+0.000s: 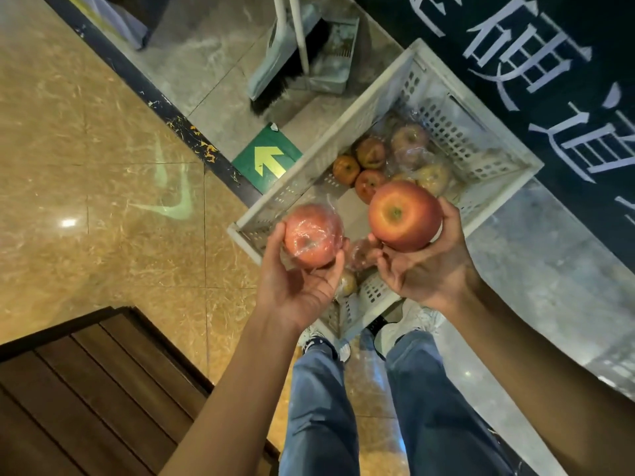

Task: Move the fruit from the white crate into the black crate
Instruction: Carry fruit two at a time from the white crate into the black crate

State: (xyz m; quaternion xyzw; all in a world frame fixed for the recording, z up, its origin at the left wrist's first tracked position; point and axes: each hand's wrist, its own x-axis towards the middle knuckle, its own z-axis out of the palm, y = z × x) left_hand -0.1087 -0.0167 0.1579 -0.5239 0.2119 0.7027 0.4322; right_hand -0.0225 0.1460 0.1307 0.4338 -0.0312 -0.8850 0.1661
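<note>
A white perforated crate (347,121) stands on the floor in front of my feet, with several apples (370,152) in it, some in clear plastic wrap. My left hand (299,286) holds a plastic-wrapped red apple (313,235) above the crate's near-left edge. My right hand (429,266) grips a bare red apple (404,214), stem end up, above the crate's middle. Both apples are lifted clear of the crate. No black crate is in view.
A broom and grey dustpan (309,60) lean behind the crate. A green floor sticker with a yellow arrow (266,159) lies left of it. Dark wooden steps (86,389) are at the lower left. A dark wall with white lettering (549,80) runs along the right.
</note>
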